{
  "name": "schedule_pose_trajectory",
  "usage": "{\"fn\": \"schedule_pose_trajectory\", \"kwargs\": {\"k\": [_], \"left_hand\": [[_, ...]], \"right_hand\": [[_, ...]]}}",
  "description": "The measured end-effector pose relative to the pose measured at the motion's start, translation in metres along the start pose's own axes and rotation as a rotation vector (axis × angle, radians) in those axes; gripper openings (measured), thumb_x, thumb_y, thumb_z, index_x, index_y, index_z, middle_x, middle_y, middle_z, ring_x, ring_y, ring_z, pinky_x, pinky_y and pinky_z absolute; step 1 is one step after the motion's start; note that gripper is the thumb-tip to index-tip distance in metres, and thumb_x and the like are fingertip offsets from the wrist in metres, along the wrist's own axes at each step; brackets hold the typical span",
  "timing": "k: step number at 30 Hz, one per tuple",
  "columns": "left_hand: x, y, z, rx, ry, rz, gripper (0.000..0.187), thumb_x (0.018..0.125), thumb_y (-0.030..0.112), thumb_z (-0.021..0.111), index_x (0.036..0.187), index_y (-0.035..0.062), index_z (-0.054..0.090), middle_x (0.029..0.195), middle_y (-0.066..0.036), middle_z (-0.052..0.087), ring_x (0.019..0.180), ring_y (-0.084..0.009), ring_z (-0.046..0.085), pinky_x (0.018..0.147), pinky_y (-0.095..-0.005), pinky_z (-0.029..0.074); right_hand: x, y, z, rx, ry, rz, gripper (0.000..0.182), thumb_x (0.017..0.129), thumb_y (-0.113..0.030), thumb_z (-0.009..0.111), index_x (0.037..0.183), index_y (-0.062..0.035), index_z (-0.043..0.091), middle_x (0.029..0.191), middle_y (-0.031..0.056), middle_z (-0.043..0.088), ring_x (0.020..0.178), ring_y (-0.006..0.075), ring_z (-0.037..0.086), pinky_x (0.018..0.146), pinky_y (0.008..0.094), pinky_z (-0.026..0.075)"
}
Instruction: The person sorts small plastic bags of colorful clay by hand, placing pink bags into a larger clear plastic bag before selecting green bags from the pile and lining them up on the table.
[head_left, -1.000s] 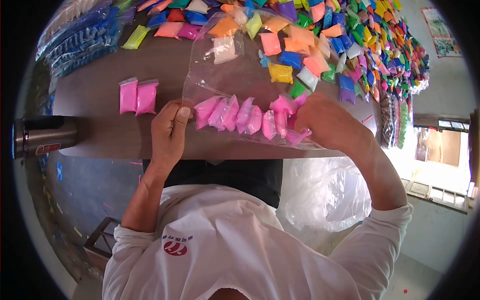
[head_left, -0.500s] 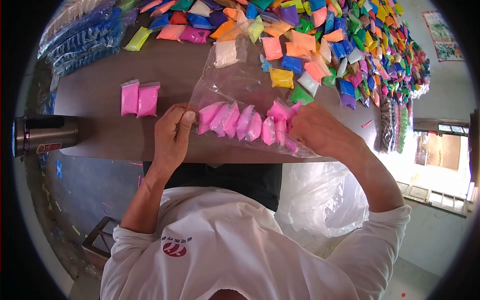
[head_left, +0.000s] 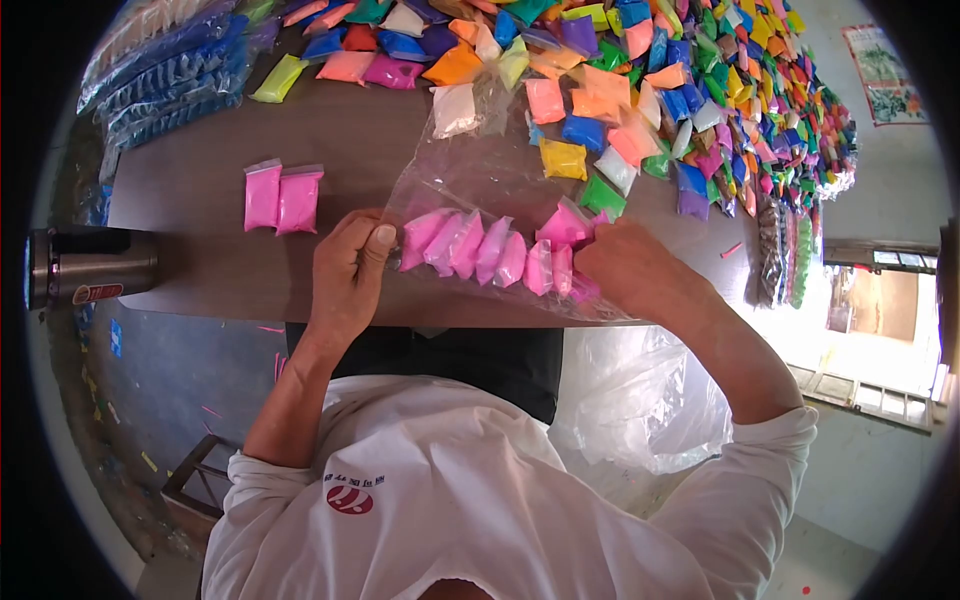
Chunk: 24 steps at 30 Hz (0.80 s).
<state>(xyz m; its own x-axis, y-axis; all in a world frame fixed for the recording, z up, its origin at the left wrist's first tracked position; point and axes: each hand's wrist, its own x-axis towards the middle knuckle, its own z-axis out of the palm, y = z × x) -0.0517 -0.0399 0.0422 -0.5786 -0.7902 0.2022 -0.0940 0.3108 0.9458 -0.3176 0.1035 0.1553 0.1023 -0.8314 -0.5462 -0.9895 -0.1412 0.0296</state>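
Observation:
A large clear plastic bag (head_left: pixel 425 170) lies over the table's front part, with a row of several small pink packets (head_left: pixel 465 245) inside it. My left hand (head_left: pixel 348 265) pinches the bag's left edge between thumb and fingers. At the right end, my right hand (head_left: pixel 630 258) is closed by the bag, its fingers curled among the pink packets there; what they grip is hidden. One pink packet (head_left: pixel 565 224) lies at an angle above the row, close to my right fingers. Left of my left hand, two pink packets (head_left: pixel 281 198) lie side by side on the table (head_left: pixel 190 200).
Loose packets of many colours make a big pile (head_left: pixel 690 80) along the back and right. Filled clear bags (head_left: pixel 175 75) are stacked at the back left. A metal flask (head_left: pixel 95 268) lies at the left edge. Clear plastic sheeting (head_left: pixel 650 400) hangs below the table's right front.
My right hand has shifted slightly left and down at the bag's right end, and the packets there have moved a little. My left hand keeps its pinch on the bag.

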Motion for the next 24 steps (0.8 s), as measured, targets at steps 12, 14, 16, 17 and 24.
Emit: {"fn": "schedule_pose_trajectory", "kwargs": {"k": [12, 14, 16, 17, 24], "left_hand": [[0.0, -0.001, 0.0, -0.017, -0.01, -0.006, 0.032, 0.103, 0.024, 0.055, 0.094, -0.0047, 0.063, 0.092, -0.008, 0.064, 0.08, -0.0147, 0.057, 0.073, -0.0277, 0.046], [0.0, -0.003, -0.001, -0.003, -0.012, -0.004, 0.03, 0.102, 0.023, 0.057, 0.096, -0.0047, 0.064, 0.095, -0.011, 0.066, 0.08, -0.0172, 0.061, 0.073, -0.0288, 0.048], [0.0, -0.002, -0.001, 0.003, -0.011, -0.001, 0.03, 0.103, 0.023, 0.057, 0.096, -0.0048, 0.064, 0.095, -0.011, 0.066, 0.08, -0.0171, 0.061, 0.072, -0.0287, 0.048], [0.0, -0.002, -0.001, 0.007, -0.01, 0.0, 0.03, 0.103, 0.023, 0.056, 0.095, -0.0049, 0.064, 0.095, -0.011, 0.066, 0.08, -0.0171, 0.061, 0.072, -0.0286, 0.048], [0.0, -0.003, -0.001, -0.014, -0.01, 0.0, 0.03, 0.103, 0.024, 0.056, 0.095, -0.0049, 0.063, 0.093, -0.011, 0.065, 0.079, -0.0166, 0.06, 0.071, -0.0283, 0.048]], "right_hand": [[-0.001, 0.015, -0.007, 0.283, -0.022, 0.124, 0.022, 0.084, -0.011, 0.062, 0.106, -0.0048, 0.066, 0.093, 0.0185, 0.068, 0.091, 0.033, 0.067, 0.079, 0.0434, 0.053], [0.002, 0.022, -0.007, 0.456, -0.051, 0.14, 0.023, 0.086, -0.009, 0.061, 0.108, -0.0035, 0.066, 0.092, 0.0173, 0.068, 0.086, 0.0287, 0.067, 0.077, 0.0402, 0.053], [0.002, 0.023, -0.009, 0.629, -0.075, 0.184, 0.023, 0.088, -0.008, 0.06, 0.11, -0.0023, 0.065, 0.09, 0.0145, 0.068, 0.082, 0.0232, 0.065, 0.075, 0.0366, 0.052], [0.002, 0.021, -0.013, 0.715, -0.085, 0.22, 0.022, 0.088, -0.007, 0.06, 0.11, -0.0018, 0.065, 0.089, 0.0122, 0.068, 0.081, 0.0197, 0.064, 0.074, 0.0347, 0.051], [0.004, 0.028, -0.003, 1.137, -0.103, 0.339, 0.021, 0.089, -0.006, 0.066, 0.109, -0.0002, 0.067, 0.091, 0.0055, 0.069, 0.081, 0.0102, 0.059, 0.072, 0.0268, 0.049]]}}
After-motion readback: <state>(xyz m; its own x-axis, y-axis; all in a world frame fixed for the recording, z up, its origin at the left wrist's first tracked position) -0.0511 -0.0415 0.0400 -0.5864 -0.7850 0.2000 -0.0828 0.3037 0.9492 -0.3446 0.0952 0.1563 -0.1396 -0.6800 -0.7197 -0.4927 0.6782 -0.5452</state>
